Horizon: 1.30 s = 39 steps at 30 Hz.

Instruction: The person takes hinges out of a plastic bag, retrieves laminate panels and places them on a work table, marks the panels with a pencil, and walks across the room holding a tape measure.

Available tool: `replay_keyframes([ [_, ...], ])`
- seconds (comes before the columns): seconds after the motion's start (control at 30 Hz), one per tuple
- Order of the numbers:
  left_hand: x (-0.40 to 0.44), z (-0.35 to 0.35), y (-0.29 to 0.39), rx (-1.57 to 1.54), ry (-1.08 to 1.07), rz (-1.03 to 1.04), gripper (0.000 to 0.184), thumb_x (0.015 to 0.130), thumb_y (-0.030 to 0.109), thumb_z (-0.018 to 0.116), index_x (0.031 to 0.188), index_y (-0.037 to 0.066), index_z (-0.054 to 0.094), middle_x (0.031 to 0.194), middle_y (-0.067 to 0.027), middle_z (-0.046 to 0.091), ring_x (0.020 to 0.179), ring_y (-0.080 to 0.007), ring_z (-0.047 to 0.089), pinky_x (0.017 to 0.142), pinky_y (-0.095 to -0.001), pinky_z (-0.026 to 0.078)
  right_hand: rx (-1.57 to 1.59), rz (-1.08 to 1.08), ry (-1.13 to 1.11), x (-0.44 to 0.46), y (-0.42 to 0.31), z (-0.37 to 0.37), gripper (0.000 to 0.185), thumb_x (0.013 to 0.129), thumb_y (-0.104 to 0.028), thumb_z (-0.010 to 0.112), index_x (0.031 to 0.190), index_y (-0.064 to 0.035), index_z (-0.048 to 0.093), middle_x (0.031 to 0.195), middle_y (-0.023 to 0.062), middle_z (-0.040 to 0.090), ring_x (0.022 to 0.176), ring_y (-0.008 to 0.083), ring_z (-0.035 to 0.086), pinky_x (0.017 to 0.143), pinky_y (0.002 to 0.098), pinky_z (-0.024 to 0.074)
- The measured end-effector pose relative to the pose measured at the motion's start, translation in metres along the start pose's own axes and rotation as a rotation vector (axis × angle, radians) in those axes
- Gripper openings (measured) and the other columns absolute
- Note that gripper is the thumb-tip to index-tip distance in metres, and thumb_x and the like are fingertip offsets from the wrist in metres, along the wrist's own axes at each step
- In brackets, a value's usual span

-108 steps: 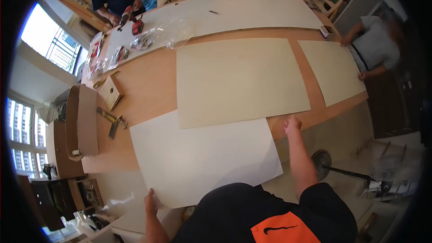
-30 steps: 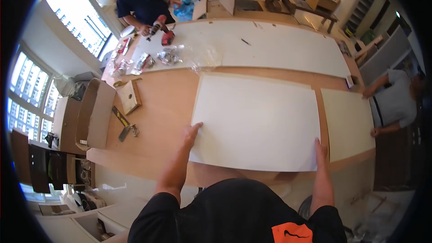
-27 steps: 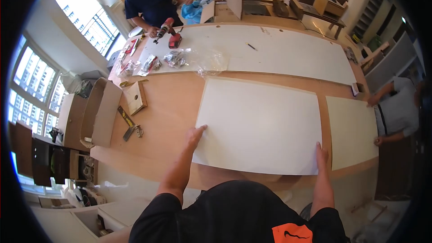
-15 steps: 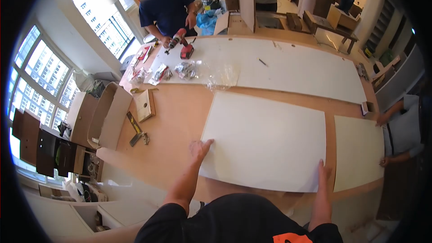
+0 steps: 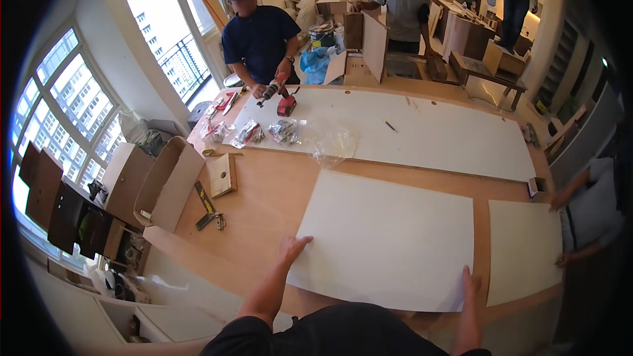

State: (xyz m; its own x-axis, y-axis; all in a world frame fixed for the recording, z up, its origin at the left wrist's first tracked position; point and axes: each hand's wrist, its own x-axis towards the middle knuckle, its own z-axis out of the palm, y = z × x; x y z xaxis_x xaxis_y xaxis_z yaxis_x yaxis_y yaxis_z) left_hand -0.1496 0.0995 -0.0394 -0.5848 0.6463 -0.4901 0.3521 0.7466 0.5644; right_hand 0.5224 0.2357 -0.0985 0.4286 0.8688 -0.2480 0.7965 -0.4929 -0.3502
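A white rectangular panel lies in front of me at the near side of the wood-coloured table. My left hand grips its left edge, thumb on the top face and fingers mostly hidden at the side. At the panel's right edge, my right hand holds on in the same way, thumb uppermost. To the right, a smaller white panel is held along its far edge by a co-worker's hands.
A long white board spans the table's far side, with plastic bags of hardware and a pencil on it. Behind it, a person handles a red drill. A try square and a wooden block lie left.
My view has tilted up, so the table sits lower and more of the room shows. Both my hands keep their places on the panel. The drill and its user's hands have come closer together.
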Motion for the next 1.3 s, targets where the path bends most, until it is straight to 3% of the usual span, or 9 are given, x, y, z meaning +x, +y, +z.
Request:
replay_keyframes([
  [0.1,0.002,0.010,-0.046,-0.040,0.073,0.064,0.062,0.077,0.052,0.072,0.091,-0.008,0.073,0.087,-0.0224,0.072,0.076,-0.0303,0.071,0.072,-0.0417,0.055,-0.042,-0.013,0.007,-0.024,0.009,0.005,0.080,0.087,-0.064,0.055,0.091,0.0155,0.069,0.093,0.0373,0.066,0.094,0.0512,0.064,0.088,0.0520,0.0506],
  [0.2,-0.026,0.000,-0.066,-0.054,0.008,-0.038,0.060,0.078,0.051,0.071,0.092,-0.006,0.074,0.087,-0.0220,0.072,0.077,-0.0308,0.071,0.072,-0.0412,0.055,-0.076,-0.032,0.031,-0.046,0.034,0.016,0.080,0.087,-0.064,0.055,0.088,0.0156,0.069,0.093,0.0373,0.066,0.092,0.0507,0.065,0.087,0.0528,0.0504],
  [0.33,-0.028,0.005,-0.102,0.078,0.082,-0.045,0.065,0.078,0.057,0.069,0.096,-0.005,0.074,0.089,-0.0210,0.073,0.082,-0.0329,0.071,0.076,-0.0425,0.054,-0.114,-0.125,0.132,-0.074,0.044,0.020,0.081,0.087,-0.065,0.056,0.087,0.0151,0.070,0.095,0.0373,0.065,0.091,0.0500,0.065,0.088,0.0530,0.0505],
  [0.4,-0.037,0.003,-0.096,0.167,0.123,-0.047,0.069,0.078,0.061,0.067,0.098,-0.005,0.074,0.090,-0.0209,0.073,0.084,-0.0345,0.071,0.079,-0.0434,0.054,-0.064,0.006,0.041,-0.080,0.030,0.013,0.080,0.087,-0.064,0.056,0.089,0.0147,0.070,0.098,0.0374,0.065,0.094,0.0498,0.064,0.089,0.0526,0.0503],
  [0.6,-0.076,-0.030,-0.032,0.115,-0.087,-0.161,0.075,0.083,0.064,0.063,0.105,-0.007,0.071,0.110,-0.0283,0.068,0.108,-0.0375,0.065,0.093,-0.0446,0.050,-0.125,0.045,-0.001,-0.082,0.016,-0.010,0.078,0.088,-0.065,0.056,0.092,0.0121,0.070,0.107,0.0332,0.064,0.102,0.0461,0.063,0.092,0.0509,0.0493],
  [0.67,-0.081,-0.019,-0.039,0.344,0.117,-0.034,0.070,0.083,0.058,0.066,0.109,-0.007,0.069,0.112,-0.0275,0.068,0.115,-0.0379,0.060,0.097,-0.0438,0.047,-0.150,-0.010,0.066,-0.097,0.002,-0.016,0.074,0.088,-0.062,0.058,0.098,0.0107,0.069,0.112,0.0304,0.063,0.104,0.0447,0.062,0.093,0.0501,0.0491],
  [0.77,-0.081,-0.003,-0.045,0.407,0.374,0.042,0.062,0.081,0.046,0.073,0.115,-0.005,0.063,0.121,-0.0268,0.062,0.126,-0.0389,0.050,0.104,-0.0432,0.041,-0.298,-0.126,0.491,-0.136,-0.028,-0.025,0.067,0.087,-0.053,0.065,0.112,0.0080,0.064,0.117,0.0268,0.061,0.110,0.0435,0.059,0.097,0.0493,0.0480],
  [0.97,-0.096,0.031,-0.081,0.342,0.418,0.000,0.054,0.079,0.039,0.074,0.110,-0.004,0.062,0.117,-0.0246,0.062,0.119,-0.0402,0.051,0.103,-0.0448,0.042,-0.107,-0.111,0.172,-0.118,0.025,0.019,0.062,0.083,-0.040,0.072,0.120,0.0073,0.059,0.119,0.0274,0.061,0.114,0.0436,0.057,0.099,0.0499,0.0462],
  [1.3,-0.086,0.043,-0.110,0.415,0.383,0.078,0.063,0.079,0.045,0.072,0.113,-0.007,0.062,0.119,-0.0255,0.062,0.114,-0.0399,0.057,0.100,-0.0470,0.045,0.098,0.009,0.087,-0.133,-0.003,0.006,0.044,0.076,-0.023,0.069,0.107,0.0070,0.063,0.110,0.0286,0.064,0.106,0.0453,0.060,0.094,0.0503,0.0484],
])
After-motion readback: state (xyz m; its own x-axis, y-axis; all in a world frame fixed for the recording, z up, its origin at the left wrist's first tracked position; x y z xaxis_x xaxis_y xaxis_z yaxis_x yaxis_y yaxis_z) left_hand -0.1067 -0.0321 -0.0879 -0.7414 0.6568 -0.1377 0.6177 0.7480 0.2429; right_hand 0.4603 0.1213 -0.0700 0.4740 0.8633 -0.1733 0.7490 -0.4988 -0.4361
